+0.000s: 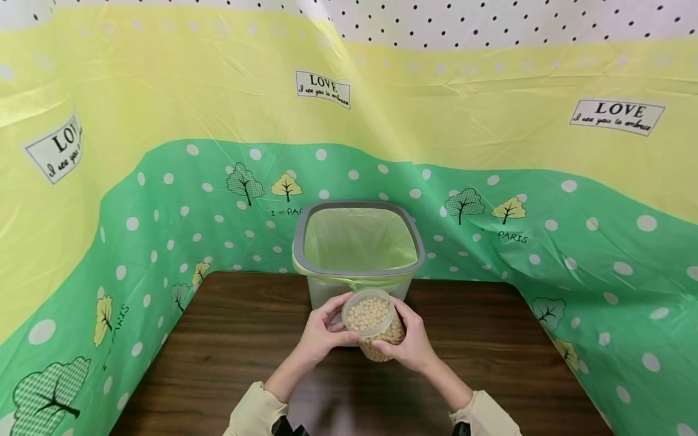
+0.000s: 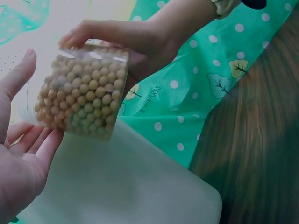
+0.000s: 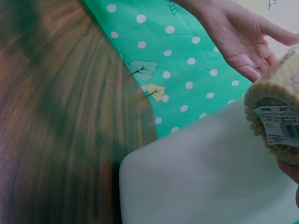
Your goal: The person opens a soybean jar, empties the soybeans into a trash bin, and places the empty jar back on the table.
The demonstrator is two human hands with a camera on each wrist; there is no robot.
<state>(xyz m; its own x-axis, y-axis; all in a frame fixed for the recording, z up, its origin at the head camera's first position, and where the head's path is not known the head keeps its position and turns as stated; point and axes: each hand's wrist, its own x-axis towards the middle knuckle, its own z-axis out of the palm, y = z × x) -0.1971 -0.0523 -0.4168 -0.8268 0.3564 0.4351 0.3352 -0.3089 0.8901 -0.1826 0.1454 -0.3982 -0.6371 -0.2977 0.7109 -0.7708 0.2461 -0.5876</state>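
Observation:
A clear jar (image 1: 391, 333) filled with small tan balls, each like a bead or dried pea, is held up in front of the bin, its translucent round lid (image 1: 369, 312) tilted toward the head camera. My right hand (image 1: 411, 339) grips the jar's side, thumb in front. On the other side, my left hand (image 1: 322, 333) spans the lid, thumb along its near edge and forefinger at its far edge. From the left wrist, the left fingertips (image 2: 57, 135) show right at the lid end. A printed label (image 3: 280, 125) is on the jar's base.
Close behind the hands stands a pale bin (image 1: 327, 292) with a grey rim (image 1: 300, 242) and a light green liner (image 1: 360, 239). It stands on a dark wooden table (image 1: 229, 357). A patterned green and yellow curtain (image 1: 191, 242) encloses the back and sides.

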